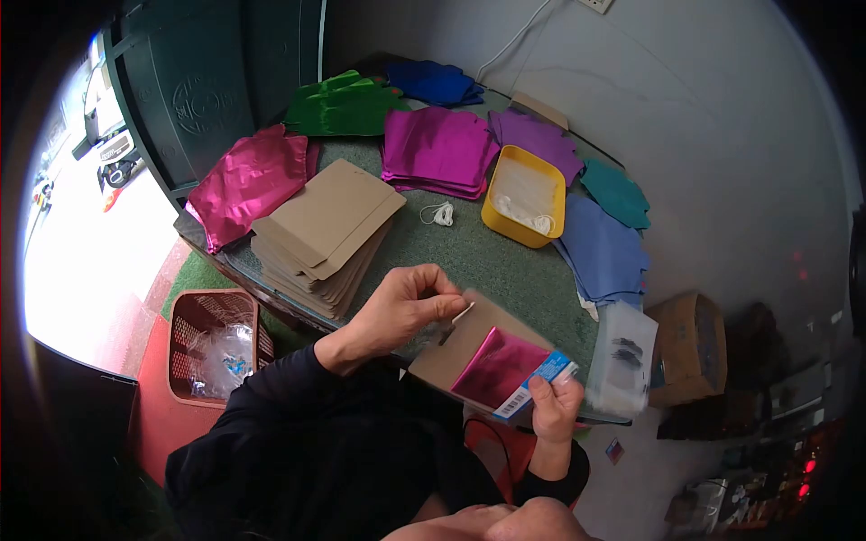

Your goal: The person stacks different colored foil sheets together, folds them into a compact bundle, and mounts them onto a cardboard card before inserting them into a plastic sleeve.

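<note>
Over the table's front edge, my left hand (410, 311) pinches a small white piece at the upper corner of a brown cardboard piece (465, 338). A folded shiny pink sheet (501, 368) lies against the cardboard, with a blue and white barcode label (534, 386) along its right side. My right hand (555, 406) grips the labelled end, thumb on top. Behind them on the table (451, 252) sit a small white string bundle (438, 215) and a yellow tray (557, 203) holding clear bags and white string.
Left of my hands stands a tall cardboard stack (329, 216). Coloured foil piles, including pink (248, 185), green (338, 106) and magenta (439, 149), line the table's back. Clear bags (622, 356) lie at the right edge. A basket (213, 347) is below left, an open box (686, 347) at right.
</note>
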Motion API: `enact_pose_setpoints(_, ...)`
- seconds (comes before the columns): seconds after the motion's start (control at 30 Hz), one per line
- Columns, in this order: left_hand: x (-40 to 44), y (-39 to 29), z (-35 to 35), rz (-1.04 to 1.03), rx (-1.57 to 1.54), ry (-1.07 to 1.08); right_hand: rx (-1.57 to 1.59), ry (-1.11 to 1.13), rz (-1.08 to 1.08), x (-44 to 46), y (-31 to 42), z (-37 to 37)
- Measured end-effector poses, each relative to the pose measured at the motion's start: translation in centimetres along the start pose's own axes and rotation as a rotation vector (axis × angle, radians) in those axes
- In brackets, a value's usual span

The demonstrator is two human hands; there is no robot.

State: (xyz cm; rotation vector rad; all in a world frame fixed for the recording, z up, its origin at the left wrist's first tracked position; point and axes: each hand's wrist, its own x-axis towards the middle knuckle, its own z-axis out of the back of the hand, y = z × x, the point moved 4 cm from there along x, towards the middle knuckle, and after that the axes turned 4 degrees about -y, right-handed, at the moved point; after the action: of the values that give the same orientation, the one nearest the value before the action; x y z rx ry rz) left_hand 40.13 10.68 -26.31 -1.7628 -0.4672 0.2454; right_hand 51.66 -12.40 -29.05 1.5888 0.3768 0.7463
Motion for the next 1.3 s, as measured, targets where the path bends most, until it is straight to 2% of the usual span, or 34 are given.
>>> enact_pose_setpoints(0.07,-0.3,-0.8,0.1,0.009,0.007,-0.034,0.011,-0.07,0.004,0.1,-0.1,0.4)
enact_pose_setpoints(0.13,-0.6,-0.8,0.3,0.094,0.194,0.003,0.015,-0.147,0.012,0.2,-0.2,1.1)
enact_pose_setpoints(0.2,-0.9,-0.6,0.1,0.053,0.265,0.07,0.016,-0.211,0.05,0.2,-0.4,1.8)
enact_pose_setpoints(0.23,-1.0,-0.6,-0.1,0.01,0.337,0.126,0.013,-0.212,0.049,0.1,-0.5,1.9)
enact_pose_setpoints(0.37,-0.9,0.4,0.1,0.057,0.352,0.138,-0.013,-0.192,0.051,0.0,-0.4,1.6)
enact_pose_setpoints(0.43,-0.9,0.0,-0.1,-0.029,0.483,0.091,-0.027,-0.199,0.06,0.0,-0.4,1.6)
enact_pose_setpoints(0.57,-0.9,0.3,-0.1,-0.08,0.451,0.106,0.016,-0.2,0.058,-0.1,-0.7,1.7)
enact_pose_setpoints(0.63,-1.0,0.4,-0.1,-0.003,0.365,0.094,0.036,-0.203,0.056,-0.2,-0.7,1.7)
enact_pose_setpoints(0.83,-1.2,1.1,0.2,0.028,0.153,0.054,0.081,-0.214,0.05,-0.1,-0.6,0.8)
enact_pose_setpoints(1.27,-1.3,0.3,0.8,0.047,0.201,0.013,0.087,-0.21,0.017,-0.2,-1.0,0.4)
enact_pose_setpoints(1.3,-1.2,0.4,0.6,0.042,0.088,0.034,0.074,-0.189,0.021,-0.2,-0.9,0.4)
